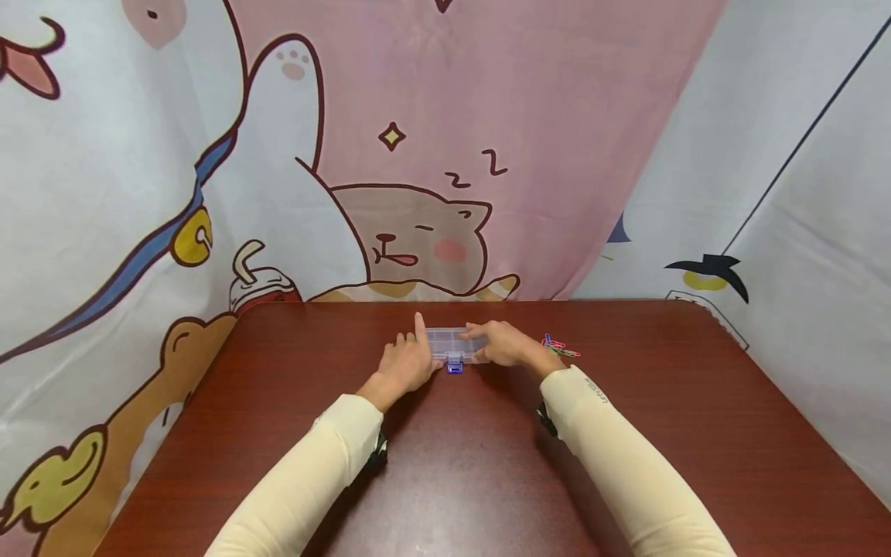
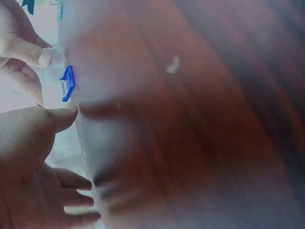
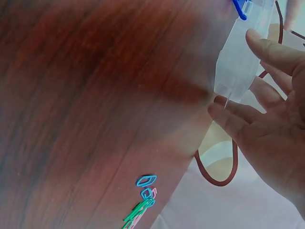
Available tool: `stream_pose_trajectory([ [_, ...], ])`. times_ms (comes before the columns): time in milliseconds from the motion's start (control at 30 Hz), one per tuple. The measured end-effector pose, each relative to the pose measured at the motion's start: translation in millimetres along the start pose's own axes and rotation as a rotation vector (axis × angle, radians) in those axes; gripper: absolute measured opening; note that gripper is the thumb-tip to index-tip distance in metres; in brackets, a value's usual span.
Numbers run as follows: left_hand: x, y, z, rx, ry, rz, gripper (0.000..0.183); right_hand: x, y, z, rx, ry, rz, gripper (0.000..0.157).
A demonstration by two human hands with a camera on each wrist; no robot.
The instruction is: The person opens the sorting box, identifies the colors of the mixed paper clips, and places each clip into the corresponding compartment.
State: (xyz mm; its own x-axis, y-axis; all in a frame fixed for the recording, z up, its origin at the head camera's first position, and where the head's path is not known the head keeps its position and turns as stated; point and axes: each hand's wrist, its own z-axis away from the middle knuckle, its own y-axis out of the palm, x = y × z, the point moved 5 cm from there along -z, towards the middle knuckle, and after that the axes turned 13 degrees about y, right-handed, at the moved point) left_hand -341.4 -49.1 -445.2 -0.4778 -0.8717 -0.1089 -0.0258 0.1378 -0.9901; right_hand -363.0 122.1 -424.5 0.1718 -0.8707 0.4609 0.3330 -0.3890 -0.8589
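Note:
A clear plastic compartment box (image 1: 445, 340) with a blue latch (image 1: 455, 368) at its front lies near the far side of the table. My left hand (image 1: 407, 360) is at the box's left end, its index finger straight and its thumb at the front corner. In the left wrist view, the other fingers (image 2: 78, 198) extend with their tips down by the tabletop. My right hand (image 1: 503, 343) grips the right end, thumb (image 3: 259, 40) on the front side, fingers around the end and over the top. The blue latch (image 2: 68, 83) hangs between the two thumbs.
Several coloured paper clips (image 1: 559, 347) lie in a small heap right of the right hand, blue, green and pink ones (image 3: 138, 210) among them. The brown table (image 1: 459, 480) ends at a printed cartoon curtain (image 1: 543, 155) behind the box.

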Motion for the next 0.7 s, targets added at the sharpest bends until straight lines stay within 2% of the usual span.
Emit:
stream_pose_trajectory([
  [167,7.7,1.4,1.8,0.081,-0.11,0.099,0.103,-2.4,-1.5,-2.7,0.022,0.017,-0.014,0.054],
  [333,14.0,3.1,3.7,0.109,-0.119,0.157,0.102,-2.2,-2.2,-4.9,0.046,0.016,-0.015,0.053],
  [500,18.4,6.5,5.5,0.114,-0.142,0.225,0.104,-4.1,-5.7,-7.0,0.116,-0.035,-0.047,0.05],
  [600,20.5,7.0,6.9,0.112,-0.144,0.229,0.104,-3.3,-7.7,-6.8,0.143,-0.071,-0.038,0.048],
  [700,22.0,9.0,8.0,0.118,-0.141,0.214,0.103,-4.9,-9.2,-6.6,0.152,-0.073,-0.052,0.046],
])
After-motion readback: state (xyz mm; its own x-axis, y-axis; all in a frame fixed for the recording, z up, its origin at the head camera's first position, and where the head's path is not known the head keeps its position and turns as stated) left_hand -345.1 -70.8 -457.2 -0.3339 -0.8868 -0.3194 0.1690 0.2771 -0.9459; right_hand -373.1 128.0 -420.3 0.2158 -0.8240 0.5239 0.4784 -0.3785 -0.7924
